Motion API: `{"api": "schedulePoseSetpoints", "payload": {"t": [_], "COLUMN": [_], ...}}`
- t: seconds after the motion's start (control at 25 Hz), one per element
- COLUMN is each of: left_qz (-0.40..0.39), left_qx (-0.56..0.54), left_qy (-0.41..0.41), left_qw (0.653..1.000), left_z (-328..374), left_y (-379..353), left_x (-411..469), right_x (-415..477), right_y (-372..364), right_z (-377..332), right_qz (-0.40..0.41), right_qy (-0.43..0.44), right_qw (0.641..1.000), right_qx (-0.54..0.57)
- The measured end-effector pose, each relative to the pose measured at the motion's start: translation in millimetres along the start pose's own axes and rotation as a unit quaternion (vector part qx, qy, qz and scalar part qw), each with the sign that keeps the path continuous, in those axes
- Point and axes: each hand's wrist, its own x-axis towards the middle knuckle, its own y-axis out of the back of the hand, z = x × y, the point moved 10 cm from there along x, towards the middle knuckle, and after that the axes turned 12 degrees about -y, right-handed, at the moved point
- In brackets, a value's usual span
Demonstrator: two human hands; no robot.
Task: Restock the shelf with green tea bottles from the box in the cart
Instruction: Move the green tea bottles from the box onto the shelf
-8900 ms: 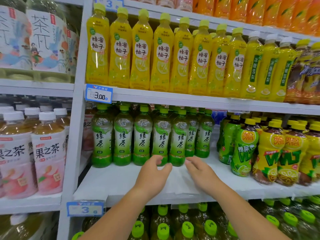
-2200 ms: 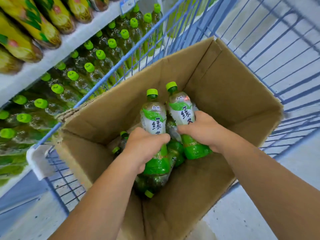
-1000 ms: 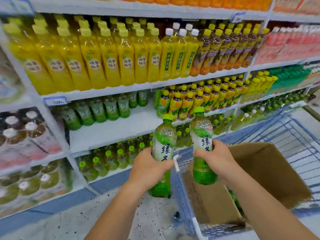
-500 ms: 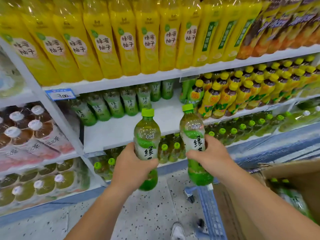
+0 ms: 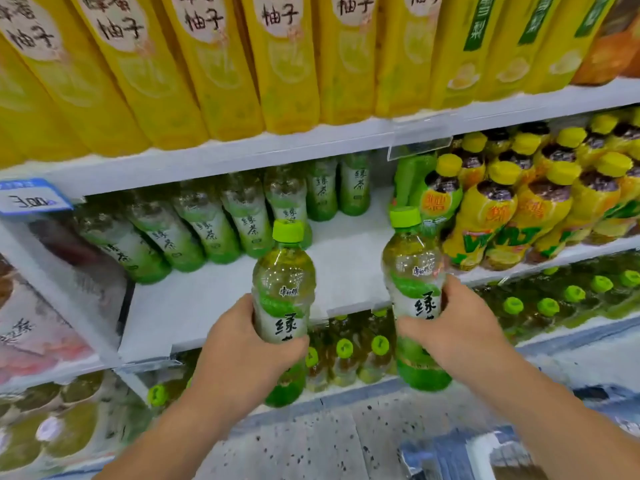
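Head cam, single view, some motion blur.

L hand [image 5: 242,351] gripped L btl [image 5: 284,282] (green tea, lime cap, black characters on label) w/ digits curled round the lower label. Btl approx. upright, cap up, base showing below the hand.

R hand [image 5: 457,327] gripped R btl [image 5: 412,268], same product, digits wrapped round the label at mid-body. Also approx. upright, and its green base hung clear beneath the hand.

Both btls were held in the air in front of the middle shelf [image 5: 207,306], not resting on it. They were apart from each other, w/ bare white shelf board visible between them.

Shelf stock: a row of green tea btls [image 5: 207,230] stood at the back of that shelf, left to centre, the front part of the board bare. Yellow-capped btls [image 5: 491,216] filled the right part of the same level; R btl's cap overlapped the nearest of them in view (contact could not be told).

Surroundings: tall yellow btls [image 5: 214,64] on the shelf above; price tag [image 5: 31,199] at the left edge, print blurred; green-capped btls [image 5: 346,358] on the shelf below; speckled floor [image 5: 311,445] under the forearms.
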Motion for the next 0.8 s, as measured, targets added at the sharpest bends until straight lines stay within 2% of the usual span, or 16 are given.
{"api": "schedulePoseSetpoints", "payload": {"t": [0.4, 0.6, 0.8], "left_qz": [0.032, 0.067, 0.061], "left_qx": [-0.055, -0.098, -0.137], "left_qy": [-0.080, -0.104, -0.145], "left_qw": [0.995, 0.988, 0.978], "left_z": [5.0, 0.5, -3.1], "left_y": [-28.6, -39.4, -52.2], "left_x": [101.6, 126.9, 130.7], "right_x": [67.5, 81.8, 91.8], "right_y": [-17.8, -32.5, -42.6], "right_z": [-50.0, -64.8, -57.3], "right_qz": [0.076, 0.095, 0.095], "right_qy": [0.102, 0.158, 0.177], "right_qw": [0.991, 0.978, 0.968], "right_qx": [0.050, 0.101, 0.150]}}
